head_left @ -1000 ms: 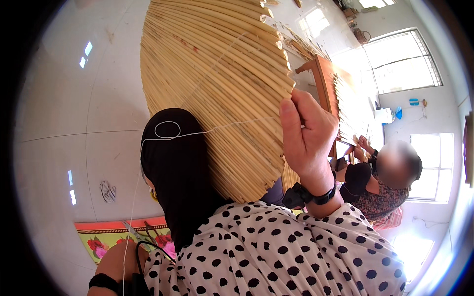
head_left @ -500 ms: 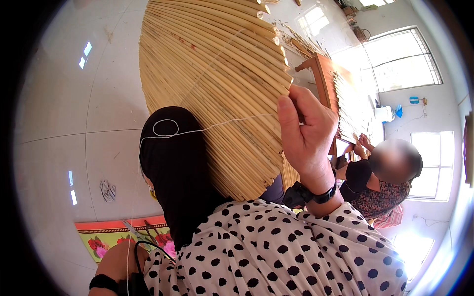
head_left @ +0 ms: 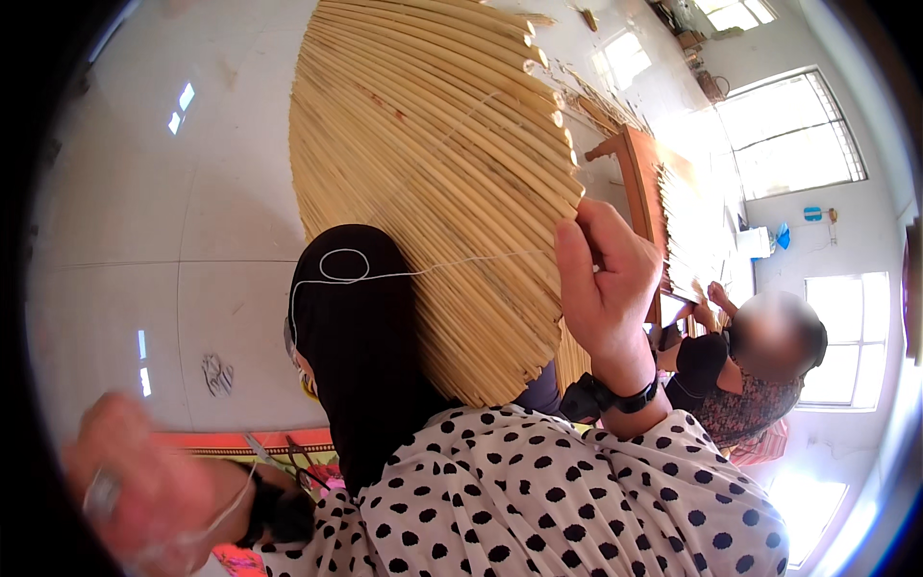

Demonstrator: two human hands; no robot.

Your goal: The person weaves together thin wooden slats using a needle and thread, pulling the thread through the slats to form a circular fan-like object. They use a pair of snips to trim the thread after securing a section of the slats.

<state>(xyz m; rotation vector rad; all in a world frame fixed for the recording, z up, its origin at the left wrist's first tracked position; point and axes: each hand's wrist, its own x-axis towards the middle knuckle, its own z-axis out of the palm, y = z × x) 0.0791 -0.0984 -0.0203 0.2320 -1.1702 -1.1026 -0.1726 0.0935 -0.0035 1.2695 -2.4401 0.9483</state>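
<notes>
A large mat of pale, straw-coloured reeds (head_left: 433, 173) laid side by side stretches away from me. My right hand (head_left: 611, 279) pinches its right edge between thumb and fingers, at the reed ends. White thread (head_left: 385, 277) runs leftward from near that hand across the reeds. It passes over a rounded, black cloth-covered shape (head_left: 356, 317), where a small loop lies. At the lower left, my left hand (head_left: 144, 490) is smeared by motion, away from the mat. A strand of thread shows beside its wrist; its fingers are too blurred to read.
Pale floor tiles (head_left: 115, 308) extend left, with a crumpled scrap (head_left: 217, 375) on them. Scissors (head_left: 258, 446) rest on a flowered cloth (head_left: 212, 440). At right, another person (head_left: 769, 356) works at a reddish-brown wooden table (head_left: 635, 183) bearing reeds. Loose reeds (head_left: 596, 106) lie beyond.
My left hand has come into view at the lower left, blurred. The mat, the black shape and my right hand sit slightly lower and further right in view. The right-hand grip looks unchanged.
</notes>
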